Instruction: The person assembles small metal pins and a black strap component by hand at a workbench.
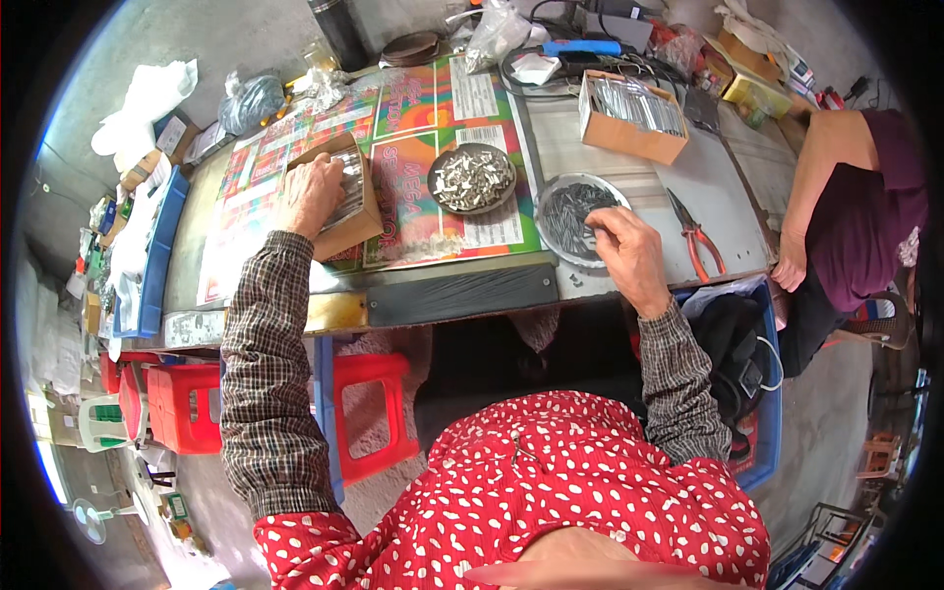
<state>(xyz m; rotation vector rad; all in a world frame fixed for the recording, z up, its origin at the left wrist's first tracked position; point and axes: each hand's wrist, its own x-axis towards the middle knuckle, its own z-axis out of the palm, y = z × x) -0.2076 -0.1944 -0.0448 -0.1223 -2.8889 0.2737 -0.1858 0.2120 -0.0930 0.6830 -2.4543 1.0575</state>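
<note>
My left hand (313, 195) reaches over the wall of a small cardboard box (356, 232) holding thin metal strips. Its fingers are curled down among the strips, and what they grip is hidden. At the right, a pale round dish (553, 244) holds many small dark metal pins (578, 208). Over that dish's right edge is my right hand (629, 258), thumb and fingers pinched together; anything between them is too small to make out. Between my hands stands a dark round bowl (434, 187) full of short silvery metal pieces (474, 179).
Red-handled pliers (700, 246) lie right of the pale dish. Behind it stands another cardboard box (619, 144) of metal strips. Printed cardboard (401, 147) covers part of the table. A blue crate (162, 256) is at the left; a person (854, 187) sits at the right.
</note>
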